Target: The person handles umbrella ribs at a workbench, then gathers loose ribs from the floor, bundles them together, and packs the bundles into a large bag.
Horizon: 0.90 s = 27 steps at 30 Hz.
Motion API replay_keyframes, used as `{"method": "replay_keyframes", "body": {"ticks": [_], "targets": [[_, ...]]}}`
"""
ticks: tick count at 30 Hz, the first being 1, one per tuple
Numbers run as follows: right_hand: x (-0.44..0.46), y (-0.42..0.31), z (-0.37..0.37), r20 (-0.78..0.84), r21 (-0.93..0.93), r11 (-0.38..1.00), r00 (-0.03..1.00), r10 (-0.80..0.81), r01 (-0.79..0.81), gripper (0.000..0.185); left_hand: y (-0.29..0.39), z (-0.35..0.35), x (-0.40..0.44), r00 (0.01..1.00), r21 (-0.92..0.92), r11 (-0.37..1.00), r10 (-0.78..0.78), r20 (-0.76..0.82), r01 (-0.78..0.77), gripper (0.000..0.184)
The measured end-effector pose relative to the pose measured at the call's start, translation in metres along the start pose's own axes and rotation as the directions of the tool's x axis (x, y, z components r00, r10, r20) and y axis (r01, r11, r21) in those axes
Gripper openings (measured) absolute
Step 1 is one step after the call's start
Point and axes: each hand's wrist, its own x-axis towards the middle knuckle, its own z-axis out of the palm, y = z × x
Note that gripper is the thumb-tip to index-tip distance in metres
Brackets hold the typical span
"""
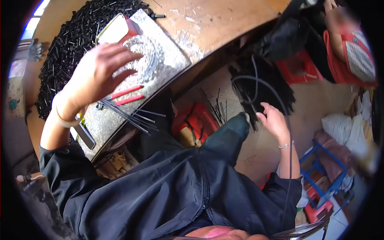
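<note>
My left hand (102,68) hovers over a pale stone slab (170,52) on the table, fingers apart and slightly curved, with nothing visible in them. Below its fingertips lies a red-handled tool, probably pliers (128,95). Several thin black rods (140,121) stick out past the slab's front edge beside it. To the left and behind is a large heap of short black tubes (66,52). My right hand (275,122) is low on the right, thumb and index finger apart, seemingly holding nothing. Near it on the floor lies a bundle of long black rods (276,86).
A phone-like object (86,137) lies on the slab's near corner. Clear scraps (192,30) litter the wooden table. A red container (196,122) stands beneath its edge. A grey cable (291,160) hangs across the right. Another person's arm (336,42) shows at upper right.
</note>
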Motion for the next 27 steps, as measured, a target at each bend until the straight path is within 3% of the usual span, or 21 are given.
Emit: {"method": "replay_keyframes", "body": {"ticks": [1, 6, 8, 10, 12, 14, 16, 18, 22, 24, 26, 27], "targets": [[0.010, 0.001, -0.013, 0.075, 0.020, 0.999, 0.996, 0.039, -0.040, 0.041, 0.004, -0.005, 0.001, 0.999, -0.017, 1.000, -0.004, 0.044, 0.004, 0.030], [0.040, 0.020, -0.040, 0.251, -0.060, 0.983, 0.955, -0.154, 0.175, 0.041, 0.061, -0.004, -0.036, 0.968, -0.364, 0.904, -0.250, -0.018, 0.226, 0.022], [0.031, 0.014, -0.062, 0.299, -0.018, 0.963, 0.920, -0.253, 0.270, 0.041, 0.113, 0.016, -0.068, 0.880, -0.500, 0.750, -0.473, 0.052, 0.433, 0.017], [0.011, 0.022, -0.078, 0.308, -0.009, 0.942, 0.897, -0.316, 0.335, 0.042, 0.182, 0.057, -0.093, 0.632, -0.535, 0.518, -0.774, 0.040, 0.667, 0.011], [-0.006, 0.030, -0.096, 0.388, 0.052, 0.935, 0.856, -0.342, 0.350, 0.042, 0.249, 0.116, -0.118, 0.188, -0.554, 0.049, -0.962, 0.197, 0.831, 0.016], [-0.013, 0.031, -0.111, 0.448, 0.112, 0.933, 0.820, -0.355, 0.343, 0.041, 0.311, 0.202, -0.163, -0.086, -0.383, -0.228, -0.932, 0.352, 0.895, 0.035], [-0.011, 0.030, -0.112, 0.475, 0.118, 0.910, 0.782, -0.404, 0.399, 0.041, 0.364, 0.280, -0.192, -0.283, -0.074, -0.385, -0.783, 0.554, 0.920, 0.059], [-0.007, 0.026, -0.105, 0.496, 0.128, 0.890, 0.749, -0.439, 0.437, 0.040, 0.380, 0.316, -0.183, -0.399, 0.035, -0.552, -0.556, 0.729, 0.833, 0.079], [0.001, 0.020, -0.086, 0.612, 0.082, 0.860, 0.656, -0.442, 0.503, 0.039, 0.373, 0.349, -0.128, -0.275, -0.150, -0.581, -0.578, 0.768, 0.800, 0.094], [0.003, 0.021, -0.076, 0.602, -0.008, 0.871, 0.698, -0.388, 0.492, 0.039, 0.381, 0.389, -0.096, -0.497, -0.094, -0.676, -0.621, 0.607, 0.730, 0.091], [0.000, 0.033, -0.059, 0.614, -0.027, 0.863, 0.689, -0.385, 0.505, 0.039, 0.389, 0.404, -0.095, -0.499, -0.174, -0.684, -0.659, 0.563, 0.708, 0.094], [-0.002, 0.031, -0.053, 0.658, -0.016, 0.904, 0.686, -0.312, 0.427, 0.038, 0.396, 0.407, -0.092, -0.493, -0.245, -0.670, -0.703, 0.512, 0.700, 0.097]]}}
